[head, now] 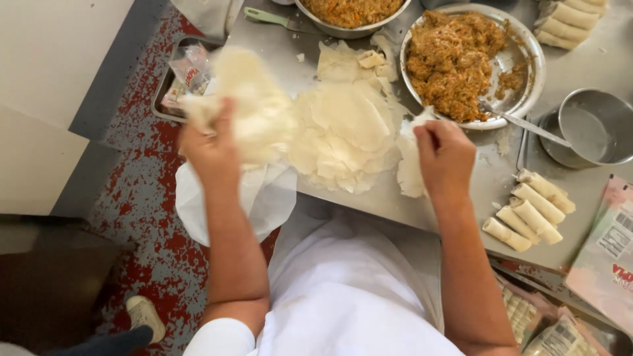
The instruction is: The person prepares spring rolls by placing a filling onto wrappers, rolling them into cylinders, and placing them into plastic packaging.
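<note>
The left hand [212,146] is closed around a bunched stack of thin pale wrapper sheets [254,105], lifted clear of the steel table [369,198]. The right hand [445,155] pinches the upper edge of a single wrapper [410,165], which hangs against the table surface. The landmark is the loose pile of wrappers [346,135] lying on the table: the lifted stack is just left of it, the single wrapper just right of it. A bowl of shredded filling [455,59] stands beyond the pile to the right, with a spoon [524,124] resting at its rim. Finished rolls [531,211] lie further right of the pile. Risk: the sheets look thin and appear to cling together; a hard pull on the pinched edge would likely tear it, and the bunched stack could crease or crack under the closed grip.
</note>
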